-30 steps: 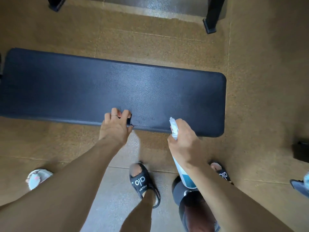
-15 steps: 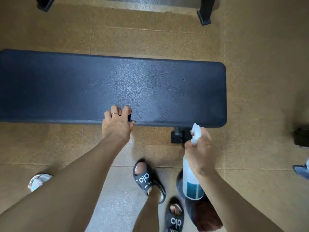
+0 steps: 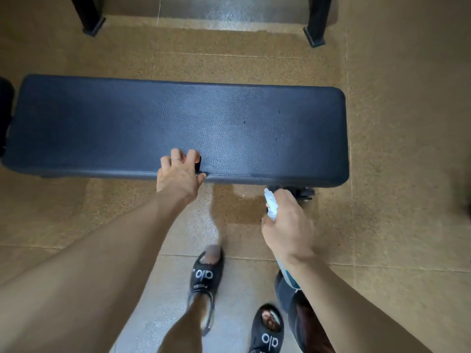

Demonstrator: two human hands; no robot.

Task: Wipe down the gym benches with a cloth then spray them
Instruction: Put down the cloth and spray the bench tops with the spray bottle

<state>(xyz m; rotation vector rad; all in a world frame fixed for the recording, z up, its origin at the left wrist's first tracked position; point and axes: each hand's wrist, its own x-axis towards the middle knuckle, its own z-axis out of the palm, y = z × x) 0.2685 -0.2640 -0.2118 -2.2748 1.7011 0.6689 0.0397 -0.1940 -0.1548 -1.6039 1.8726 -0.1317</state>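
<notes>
A long dark blue padded bench (image 3: pixel 229 123) lies across the view on a tan floor. My left hand (image 3: pixel 179 174) rests on its near edge at the middle, fingers curled over a small dark cloth (image 3: pixel 197 165) that is mostly hidden. My right hand (image 3: pixel 286 225) hovers just off the bench's near right edge, closed around a spray bottle (image 3: pixel 271 207). The white nozzle points up and left toward the bench. The bottle's body with blue-green liquid (image 3: pixel 288 276) shows below my wrist.
Two black frame legs (image 3: pixel 89 21) (image 3: pixel 316 29) stand on the floor beyond the bench. The bench's black foot (image 3: pixel 304 193) pokes out under its near right edge. A dark object (image 3: pixel 5 115) sits at the left end. My feet in black sandals (image 3: pixel 205 273) stand close to the bench.
My right hand has drawn the spray bottle back off the bench's near edge toward me. My left hand stays on the edge. My feet have shifted.
</notes>
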